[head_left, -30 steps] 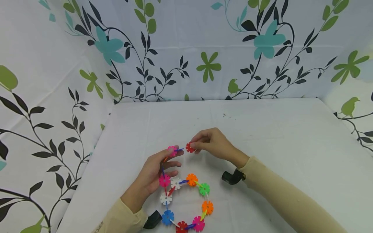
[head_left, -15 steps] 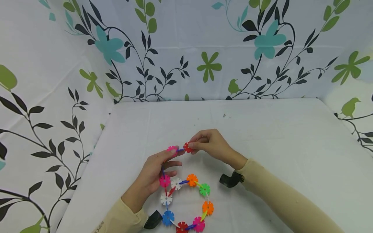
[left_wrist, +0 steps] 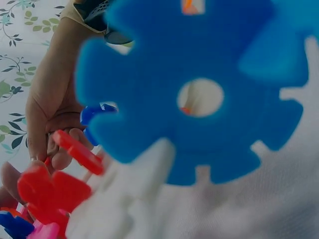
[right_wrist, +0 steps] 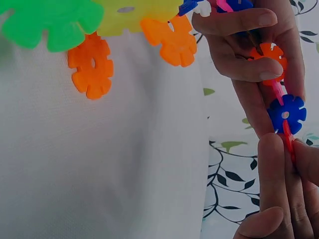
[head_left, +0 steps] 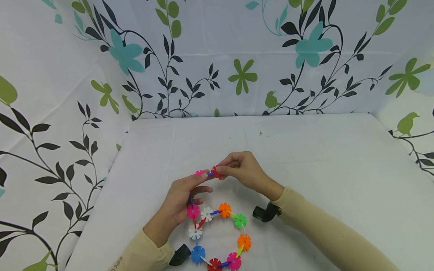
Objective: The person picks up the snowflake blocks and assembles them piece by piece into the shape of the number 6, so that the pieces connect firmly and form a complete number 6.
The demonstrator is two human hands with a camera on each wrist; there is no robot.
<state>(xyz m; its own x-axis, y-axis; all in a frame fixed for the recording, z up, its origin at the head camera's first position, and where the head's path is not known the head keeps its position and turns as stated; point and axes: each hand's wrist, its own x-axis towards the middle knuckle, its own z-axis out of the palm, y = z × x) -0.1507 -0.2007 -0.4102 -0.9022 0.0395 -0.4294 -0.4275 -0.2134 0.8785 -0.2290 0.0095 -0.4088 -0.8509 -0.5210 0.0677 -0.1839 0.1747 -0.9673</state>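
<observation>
My right hand (head_left: 251, 171) pinches a red notched snowflake disc (head_left: 216, 171) between thumb and fingertips. In the right wrist view that red disc, edge-on, meets a dark blue disc (right_wrist: 288, 114), slotted at its rim. My left hand (head_left: 179, 194) pinches the chain near a pink disc (head_left: 199, 172) between thumb and index finger, its other fingers spread loosely. An orange disc (right_wrist: 274, 64) shows between its fingers. From there the chain runs down past another pink disc (head_left: 193, 211) to a ring of linked discs. A large blue disc (left_wrist: 144, 64) fills much of the left wrist view.
The ring lies on the white table (head_left: 322, 158), with an orange disc (head_left: 225, 210), a green disc (head_left: 240, 221) and a blue disc (head_left: 198, 255) among several. Black wrist cameras (head_left: 266, 212) hang by both sleeves. Patterned cloth (head_left: 210, 45) stands behind the table.
My right hand has moved left with the red disc, bringing it from apart to against the blue disc's edge. The left hand has stayed nearly in place.
</observation>
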